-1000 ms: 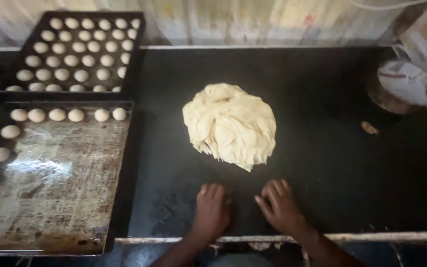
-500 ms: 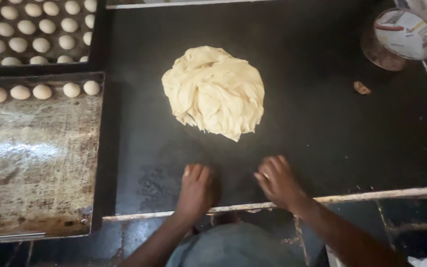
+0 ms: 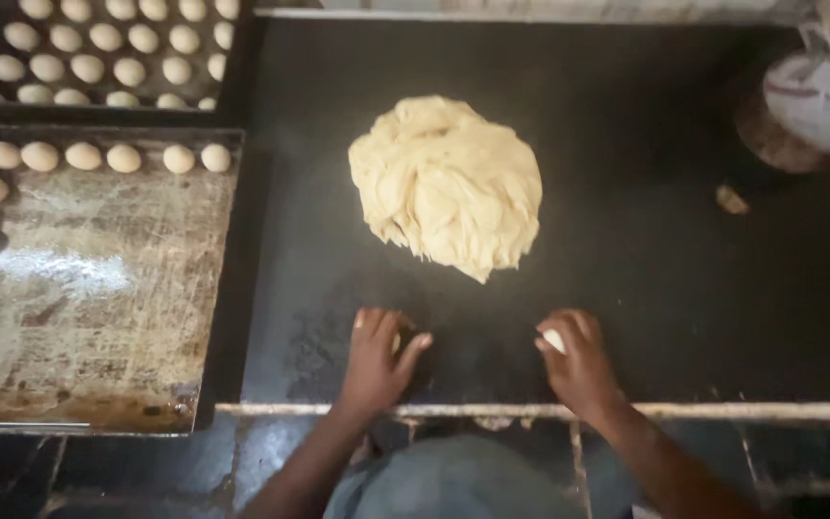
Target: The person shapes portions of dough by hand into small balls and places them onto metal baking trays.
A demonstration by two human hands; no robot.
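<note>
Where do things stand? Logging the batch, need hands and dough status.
Left hand cupped over a small dough piece on the black table. Right hand likewise over another piece. Big dough mass just ahead, apart from both. Nothing between.

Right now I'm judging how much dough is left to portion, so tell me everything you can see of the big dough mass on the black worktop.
The big dough mass is a pale, creamy-yellow heap, soft-looking, with ragged folds and stringy ridges across its top. It is roughly round, with a small torn tail pointing toward the person at its lower right edge. It lies flat on the black worktop, about the middle. Nothing touches it: the left hand and right hand are nearer the front edge, well apart from it.
</note>
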